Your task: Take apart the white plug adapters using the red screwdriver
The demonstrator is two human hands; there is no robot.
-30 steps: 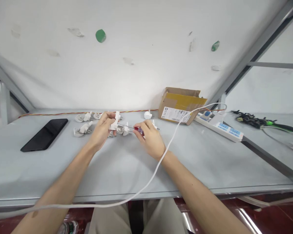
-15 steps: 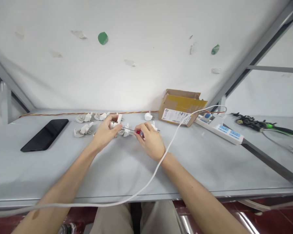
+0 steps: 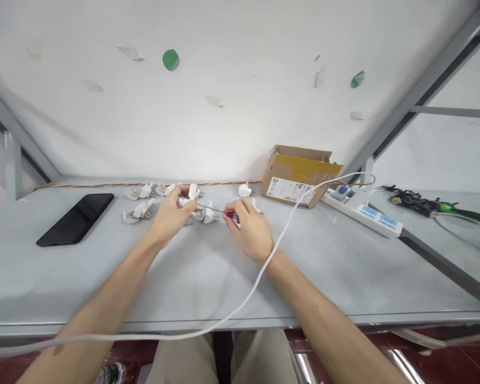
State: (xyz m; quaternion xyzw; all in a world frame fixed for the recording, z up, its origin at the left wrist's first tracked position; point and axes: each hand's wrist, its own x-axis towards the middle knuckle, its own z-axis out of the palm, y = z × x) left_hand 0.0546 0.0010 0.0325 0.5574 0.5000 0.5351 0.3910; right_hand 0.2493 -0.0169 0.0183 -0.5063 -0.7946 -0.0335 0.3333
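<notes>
My left hand (image 3: pixel 173 213) is closed around a white plug (image 3: pixel 192 192), lifted over the grey table. A screwdriver (image 3: pixel 231 215) with a red handle is pinched in my right hand (image 3: pixel 248 226), its thin shaft pointing left at the plug. Whether the tip sits in a screw is too small to make out. Below and between the hands lies another white plug (image 3: pixel 209 213). Opened white plugs (image 3: pixel 138 212) rest left of my left hand, and one more white plug (image 3: pixel 245 189) is behind my right hand.
A black phone (image 3: pixel 76 220) lies at the left. Right of the hands stand a cardboard box (image 3: pixel 302 175) and a white power strip (image 3: pixel 364 214). A white cable (image 3: pixel 248 290) crosses over my right wrist. Black cable ties (image 3: pixel 414 202) lie far right.
The view has shifted slightly. The held plug is tilted a little differently, and the screwdriver still points at it from my right hand.
</notes>
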